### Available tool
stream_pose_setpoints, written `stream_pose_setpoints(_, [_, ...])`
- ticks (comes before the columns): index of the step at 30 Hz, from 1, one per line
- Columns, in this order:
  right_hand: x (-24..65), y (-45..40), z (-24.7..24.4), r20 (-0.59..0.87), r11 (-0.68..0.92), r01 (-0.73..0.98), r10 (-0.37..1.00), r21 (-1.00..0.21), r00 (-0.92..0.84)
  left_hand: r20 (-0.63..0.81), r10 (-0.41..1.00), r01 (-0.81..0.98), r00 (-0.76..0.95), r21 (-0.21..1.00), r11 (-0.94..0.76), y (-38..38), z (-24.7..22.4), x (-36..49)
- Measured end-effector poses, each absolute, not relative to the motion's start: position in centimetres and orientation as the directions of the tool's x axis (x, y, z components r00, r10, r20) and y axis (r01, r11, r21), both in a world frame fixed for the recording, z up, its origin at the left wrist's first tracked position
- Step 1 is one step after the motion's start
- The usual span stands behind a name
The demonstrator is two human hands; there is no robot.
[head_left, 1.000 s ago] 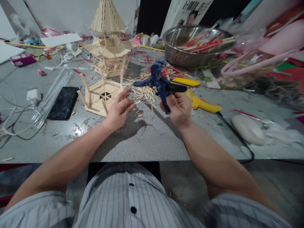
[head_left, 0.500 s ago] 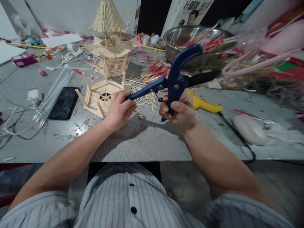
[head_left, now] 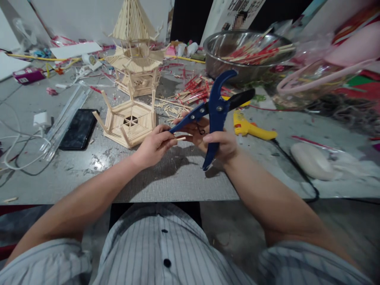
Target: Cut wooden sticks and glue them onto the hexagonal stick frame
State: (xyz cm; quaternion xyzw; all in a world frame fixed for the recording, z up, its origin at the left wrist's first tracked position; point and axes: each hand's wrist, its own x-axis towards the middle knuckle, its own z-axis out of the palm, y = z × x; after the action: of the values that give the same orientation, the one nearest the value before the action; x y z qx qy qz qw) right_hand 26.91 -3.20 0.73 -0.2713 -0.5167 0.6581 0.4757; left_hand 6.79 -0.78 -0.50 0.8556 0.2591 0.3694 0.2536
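1. Above the grey counter [head_left: 190, 188], my right hand [head_left: 227, 146] grips a blue-handled, black-bladed cutter [head_left: 219, 109], its handles spread
2. My left hand [head_left: 154, 147] holds a short pale wooden stick [head_left: 181, 139], touching one handle's end
3. Near it stands a hexagonal slatted wooden frame [head_left: 142, 127]

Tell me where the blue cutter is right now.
In the head view, the blue cutter is just right of centre, held in the right hand, with the left hand at one handle's end and the yellow corded tool to its right.
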Motion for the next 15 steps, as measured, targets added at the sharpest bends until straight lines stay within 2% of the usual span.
stream_pose_setpoints(4, [27.0,-2.6,0.9,0.127,-0.013,-0.353,0.92,-0.936,-0.37,0.446,0.709,0.125,0.546,0.794,-0.595,-0.1,-0.3,6.4])
stream_pose_setpoints(8, [27.7,-2.2,1.0,0.111,0.027,-0.235,0.931,-0.972,-0.349,0.277,0.86,-0.121,0.429,0.961,-0.249,0.0,0.3,6.2])
stream_pose_setpoints(11, [28.3,-2.0,0.6,0.088,0.058,-0.101,0.941,-0.993,-0.327,0.122,0.91,-0.267,0.397,0.964,-0.013,-0.4,0.7,6.4])
stream_pose_setpoints(15, [28.7,-1.9,0.5,0.099,0.095,-0.026,0.956,-0.995,-0.276,-0.052,0.902,-0.329,0.428,0.921,0.209,-0.6,0.7,7.1])
